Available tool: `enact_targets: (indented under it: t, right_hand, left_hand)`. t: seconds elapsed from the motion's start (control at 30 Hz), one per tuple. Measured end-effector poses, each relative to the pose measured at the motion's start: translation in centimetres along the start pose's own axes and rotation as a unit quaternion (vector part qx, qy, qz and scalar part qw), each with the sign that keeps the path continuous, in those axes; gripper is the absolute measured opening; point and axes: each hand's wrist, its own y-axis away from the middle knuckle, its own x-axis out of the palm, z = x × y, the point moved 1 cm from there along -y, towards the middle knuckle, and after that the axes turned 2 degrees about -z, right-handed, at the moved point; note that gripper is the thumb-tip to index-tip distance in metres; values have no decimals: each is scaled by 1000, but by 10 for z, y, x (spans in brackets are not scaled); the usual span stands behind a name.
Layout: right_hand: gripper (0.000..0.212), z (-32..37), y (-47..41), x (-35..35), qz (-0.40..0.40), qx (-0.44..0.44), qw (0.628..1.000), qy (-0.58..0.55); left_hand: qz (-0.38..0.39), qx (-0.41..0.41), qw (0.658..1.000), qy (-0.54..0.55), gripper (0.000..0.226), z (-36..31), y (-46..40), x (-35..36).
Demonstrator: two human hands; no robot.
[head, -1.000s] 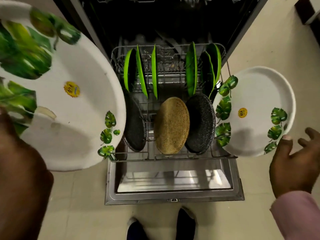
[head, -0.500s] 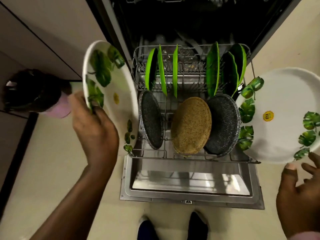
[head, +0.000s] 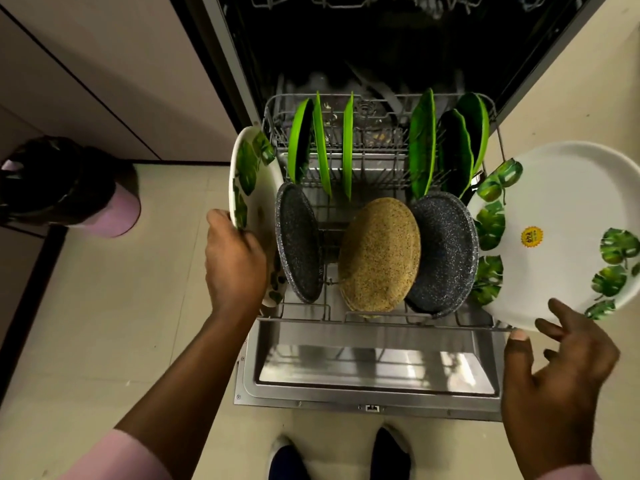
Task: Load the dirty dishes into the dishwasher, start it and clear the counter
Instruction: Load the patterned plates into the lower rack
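Note:
The dishwasher's lower rack (head: 381,317) is pulled out over the open door (head: 374,372). My left hand (head: 235,265) grips a white leaf-print plate (head: 251,188) on edge at the rack's left side, next to a dark speckled plate (head: 299,247). My right hand (head: 561,368) holds a second white leaf-print plate (head: 561,220) by its lower rim, tilted against the rack's right side. In the rack stand a tan speckled plate (head: 379,258), another dark speckled plate (head: 445,251) and several green plates (head: 348,147).
A dark bottle with a pink base (head: 62,188) lies at the left by the cabinet fronts (head: 104,81). My shoes (head: 339,455) stand on the pale tiled floor (head: 121,323) just before the open door.
My left hand has carried its plate down and rightward, turning it on edge at the rack's left side. The right hand and its plate have barely shifted.

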Motion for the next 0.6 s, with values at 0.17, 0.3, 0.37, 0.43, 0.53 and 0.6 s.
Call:
enact_targets:
  t: [0.17,0.3,0.37,0.43,0.53,0.6]
  right_hand:
    - [51,10,-6,1,-1,-43,999,-33]
    - [46,7,-3,1,1,-37,999,-21]
    - [48,3,0,0,11,-10,1000,-9]
    - [50,2,5,0,26,-2,1000,0]
    - [50,-1,9,-1,35,0,999,6]
    - [51,-2,11,-2,36,4,999,8]
  left_hand:
    - [10,1,999,30,29,8,0,-9]
    - [23,11,999,34,35,5,-5,-11]
    - [15,14,999,32,36,6,-7,-12]
    - [12,13,999,29,37,8,-9,-13]
    - [42,12,999,8,30,12,-10,-10]
    - [63,13,998,-12,25,14,-12,-7]
